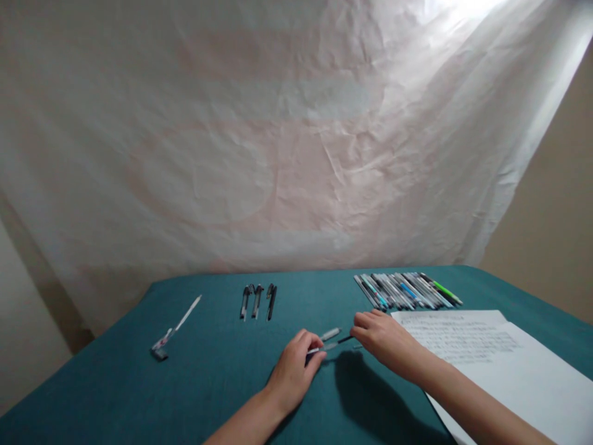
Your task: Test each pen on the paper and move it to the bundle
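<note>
My left hand (pixel 294 371) rests on the teal table (pixel 217 371) with its fingers pinched on a clear pen barrel (pixel 324 349). My right hand (pixel 384 339) is to its right, fingers closed on a thin dark refill (pixel 345 339) that points toward the barrel. A small pale pen part (pixel 330 334) lies just beyond the two hands. The hands are a few centimetres apart.
A row of several pens (pixel 405 290) lies at the far right of the table. Three dark pens (pixel 257 301) lie side by side at the far middle. A white pen with loose parts (pixel 173 332) lies at left. White written paper (pixel 486 358) covers the right side.
</note>
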A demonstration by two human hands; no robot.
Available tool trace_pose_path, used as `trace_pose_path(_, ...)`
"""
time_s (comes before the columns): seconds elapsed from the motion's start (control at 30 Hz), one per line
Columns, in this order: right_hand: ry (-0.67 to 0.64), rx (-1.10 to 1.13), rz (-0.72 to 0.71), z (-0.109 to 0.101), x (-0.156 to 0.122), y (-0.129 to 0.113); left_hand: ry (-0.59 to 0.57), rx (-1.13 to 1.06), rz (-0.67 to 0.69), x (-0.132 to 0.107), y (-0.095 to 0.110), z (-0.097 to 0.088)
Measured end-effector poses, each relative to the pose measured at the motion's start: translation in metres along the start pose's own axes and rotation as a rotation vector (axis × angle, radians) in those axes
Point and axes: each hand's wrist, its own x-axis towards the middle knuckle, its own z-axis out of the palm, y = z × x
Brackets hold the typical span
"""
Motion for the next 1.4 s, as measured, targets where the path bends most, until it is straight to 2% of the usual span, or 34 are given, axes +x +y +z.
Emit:
trace_pose_path(0.13, 0.097, 0.008, -0.077, -0.008, 0.003, -0.020, -0.016, -0.011, 0.040, 0.000, 0.003, 0.000)
trace_pose_path(0.23, 0.211, 0.037, -0.086, -0.013, 0.005, -0.025, 0.020, -0.036, 0.040, 0.001, 0.004, 0.000)
trace_pose_path(0.3, 0.296, 0.087, -0.027, -0.016, 0.004, -0.021, 0.074, -0.083, 0.021, 0.002, 0.002, 0.000)
trace_pose_path(0.37, 0.340, 0.149, 0.091, -0.018, 0.002, -0.011, 0.144, -0.134, -0.012, 0.004, -0.001, 0.000)
trace_pose_path(0.4, 0.327, 0.178, 0.154, -0.017, 0.001, -0.006, 0.175, -0.155, -0.029, 0.005, -0.002, 0.000)
trace_pose_path(0.47, 0.217, 0.234, 0.231, -0.013, -0.002, 0.002, 0.216, -0.193, -0.056, 0.006, -0.005, 0.000)
trace_pose_path(0.57, -0.043, 0.297, 0.206, -0.001, -0.005, 0.006, 0.220, -0.241, -0.081, 0.006, -0.007, 0.000)
trace_pose_path(0.63, -0.155, 0.296, 0.165, 0.009, -0.005, 0.003, 0.206, -0.256, -0.098, 0.005, -0.006, 0.000)
trace_pose_path(0.77, -0.176, 0.192, 0.102, 0.022, -0.002, -0.008, 0.176, -0.256, -0.096, 0.005, -0.003, -0.001)
trace_pose_path(0.83, -0.145, 0.164, 0.108, 0.023, -0.001, -0.012, 0.169, -0.238, -0.086, 0.004, -0.002, -0.001)
trace_pose_path(0.9, -0.079, 0.237, 0.135, 0.020, 0.000, -0.013, 0.156, -0.209, -0.077, 0.003, 0.000, -0.001)
trace_pose_path(1.0, 0.122, 0.535, 0.187, 0.005, 0.002, -0.011, 0.120, -0.175, -0.055, 0.000, 0.003, -0.001)
trace_pose_path(1.1, 0.363, 0.832, 0.327, -0.013, 0.004, -0.008, 0.092, -0.132, -0.041, -0.003, 0.006, 0.001)
trace_pose_path(1.17, 0.471, 0.946, 0.413, -0.024, 0.004, -0.008, 0.084, -0.104, -0.036, -0.004, 0.007, 0.001)
trace_pose_path(1.27, 0.540, 0.966, 0.396, -0.035, 0.003, -0.008, 0.081, -0.076, -0.019, -0.004, 0.006, 0.002)
trace_pose_path(1.4, 0.540, 0.854, 0.315, -0.041, 0.002, -0.006, 0.073, -0.051, -0.005, -0.004, 0.005, 0.002)
